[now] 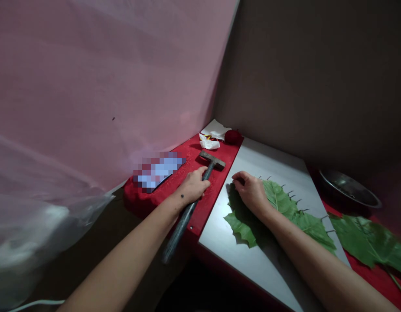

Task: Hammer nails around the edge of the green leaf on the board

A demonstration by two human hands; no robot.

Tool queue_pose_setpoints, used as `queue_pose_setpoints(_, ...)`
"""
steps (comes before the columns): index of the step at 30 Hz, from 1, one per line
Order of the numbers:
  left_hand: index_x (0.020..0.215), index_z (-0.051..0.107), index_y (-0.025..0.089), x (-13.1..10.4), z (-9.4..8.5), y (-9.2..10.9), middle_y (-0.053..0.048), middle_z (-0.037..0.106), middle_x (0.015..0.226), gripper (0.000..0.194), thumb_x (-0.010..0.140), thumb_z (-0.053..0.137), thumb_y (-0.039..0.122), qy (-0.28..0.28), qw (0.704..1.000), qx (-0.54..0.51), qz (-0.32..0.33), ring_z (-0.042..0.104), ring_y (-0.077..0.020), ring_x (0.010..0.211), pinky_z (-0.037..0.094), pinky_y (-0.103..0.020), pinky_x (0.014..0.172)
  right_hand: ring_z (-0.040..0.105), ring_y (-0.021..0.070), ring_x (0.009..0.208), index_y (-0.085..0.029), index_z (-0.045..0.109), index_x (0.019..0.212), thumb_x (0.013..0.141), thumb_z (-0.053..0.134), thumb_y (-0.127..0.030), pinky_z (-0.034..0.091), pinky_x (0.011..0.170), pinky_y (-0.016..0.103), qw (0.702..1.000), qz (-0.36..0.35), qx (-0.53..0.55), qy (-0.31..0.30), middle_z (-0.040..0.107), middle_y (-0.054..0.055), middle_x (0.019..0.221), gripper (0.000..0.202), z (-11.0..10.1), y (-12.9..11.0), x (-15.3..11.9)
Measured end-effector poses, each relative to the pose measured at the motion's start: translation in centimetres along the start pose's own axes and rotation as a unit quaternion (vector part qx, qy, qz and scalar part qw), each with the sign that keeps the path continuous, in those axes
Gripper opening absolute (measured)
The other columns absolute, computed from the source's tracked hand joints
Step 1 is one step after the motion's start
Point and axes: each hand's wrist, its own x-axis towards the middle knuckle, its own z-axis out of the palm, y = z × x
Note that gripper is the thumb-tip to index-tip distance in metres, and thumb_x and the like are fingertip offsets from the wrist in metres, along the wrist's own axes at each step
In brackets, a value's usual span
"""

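My left hand (194, 186) is wrapped around the handle of a hammer (182, 225), whose metal head lies over the red cloth. To its right, my right hand (251, 190) has its fingers pinched together at the far left edge of the green leaves (280, 197). Whatever sits between those fingertips is too small or hidden to make out. The leaves lie on a white board (216, 234), partly covered by my right hand and forearm. Several thin nails (303, 210) stick up along the leaves' far right edge.
A phone with a blurred screen (159, 171) lies on the red cloth (190, 151). Crumpled white paper (209, 142) and a dark red ball (233, 137) are at the back. At right are a metal bowl (350, 188) and a large loose leaf (366, 238). Pink sheeting (105, 78) hangs left.
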Motion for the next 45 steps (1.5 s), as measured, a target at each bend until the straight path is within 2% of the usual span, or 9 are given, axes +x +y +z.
queue_pose_setpoints(6,0.123,0.047,0.017,-0.1,-0.1,0.2,0.003,0.059,0.067,0.040,0.087,0.052,0.033,0.009,1.000,0.004,0.008,0.052,-0.0087,0.045,0.046,-0.025,0.045,0.061,0.0157,0.067,-0.022,0.063,0.079,0.075,0.049,-0.018,0.046,0.068,0.027,1.000,-0.015,0.018,0.010,0.068,0.001,0.074,0.016,0.3,0.1,-0.1)
queue_pose_setpoints(14,0.126,0.045,0.020,-0.3,-0.1,0.6,0.007,0.052,0.054,0.050,0.077,0.051,0.014,0.022,1.000,-0.005,0.019,0.054,-0.0113,0.041,0.043,-0.023,0.042,0.062,0.0158,0.069,-0.024,0.062,0.080,0.074,0.048,-0.019,0.047,0.071,0.028,0.999,-0.021,0.048,0.015,0.068,0.001,0.075,0.016,0.4,-0.1,-0.3)
queue_pose_setpoints(21,0.126,0.044,0.018,-0.2,0.0,0.6,0.006,0.053,0.055,0.050,0.077,0.052,0.014,0.021,1.000,-0.007,0.019,0.054,-0.0111,0.041,0.044,-0.024,0.043,0.061,0.0160,0.065,-0.023,0.060,0.096,0.075,0.048,-0.019,0.047,0.069,0.029,0.998,-0.011,0.054,0.030,0.068,0.001,0.074,0.024,0.6,0.1,-0.5)
queue_pose_setpoints(28,0.126,0.044,0.018,-0.1,0.0,0.4,0.006,0.056,0.059,0.048,0.078,0.052,0.015,0.025,1.000,-0.004,0.018,0.054,-0.0104,0.041,0.044,-0.023,0.042,0.062,0.0157,0.068,-0.023,0.060,0.080,0.073,0.050,-0.020,0.047,0.071,0.028,0.997,-0.003,0.066,0.027,0.068,0.001,0.075,0.013,0.5,0.0,-0.5)
queue_pose_setpoints(35,0.126,0.044,0.018,-0.2,0.0,0.5,0.006,0.055,0.058,0.048,0.079,0.053,0.015,0.022,1.000,-0.001,0.014,0.054,-0.0105,0.041,0.044,-0.023,0.041,0.062,0.0157,0.069,-0.023,0.061,0.081,0.072,0.051,-0.021,0.047,0.072,0.028,0.996,-0.009,0.076,0.035,0.068,0.000,0.074,0.013,0.7,0.1,-0.5)
queue_pose_setpoints(38,0.125,0.045,0.018,-0.2,0.0,0.5,0.006,0.055,0.060,0.044,0.082,0.054,0.020,0.021,1.000,0.002,0.010,0.054,-0.0099,0.042,0.045,-0.024,0.042,0.062,0.0155,0.069,-0.023,0.062,0.087,0.073,0.050,-0.020,0.047,0.072,0.028,0.997,-0.010,0.073,0.036,0.068,0.000,0.075,0.018,0.7,0.2,-0.5)
queue_pose_setpoints(42,0.120,0.048,0.016,-0.1,0.2,0.6,0.003,0.059,0.067,0.037,0.086,0.052,0.032,0.020,1.000,0.011,-0.002,0.053,-0.0085,0.045,0.046,-0.024,0.043,0.061,0.0161,0.067,-0.021,0.057,0.109,0.073,0.049,-0.016,0.046,0.071,0.029,0.997,-0.011,0.060,0.037,0.068,0.000,0.076,0.037,0.6,0.0,-0.5)
queue_pose_setpoints(45,0.126,0.044,0.016,-0.3,0.1,1.2,0.002,0.060,0.067,0.043,0.085,0.052,0.029,0.032,0.999,0.027,-0.010,0.053,-0.0092,0.044,0.046,-0.024,0.043,0.062,0.0175,0.069,-0.019,0.050,0.121,0.072,0.049,-0.015,0.046,0.074,0.031,0.998,-0.014,0.047,0.040,0.068,0.001,0.077,0.049,0.6,-0.1,-0.4)
